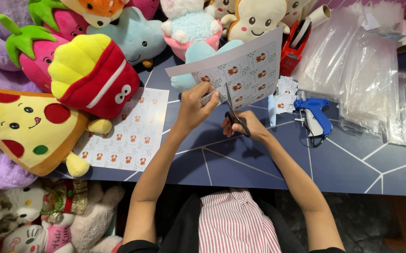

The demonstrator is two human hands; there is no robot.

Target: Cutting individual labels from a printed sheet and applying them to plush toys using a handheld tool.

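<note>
My left hand [194,104] pinches the near edge of a white sheet [240,65] printed with rows of small brown animal pictures, and holds it up off the blue table [240,159]. In my right hand [247,125] are black-handled scissors [233,112]. Their blades point away from me and sit in a cut in the sheet's near edge, just right of my left hand's fingers. A second printed sheet [130,133] lies flat on the table to the left.
Plush toys crowd the left and back: a pizza slice [22,129], a red fries box [93,75], strawberries. To the right lie a blue tagging gun [316,117], several cut picture squares [285,96], a red tape dispenser [294,44] and a pile of clear plastic bags [357,70].
</note>
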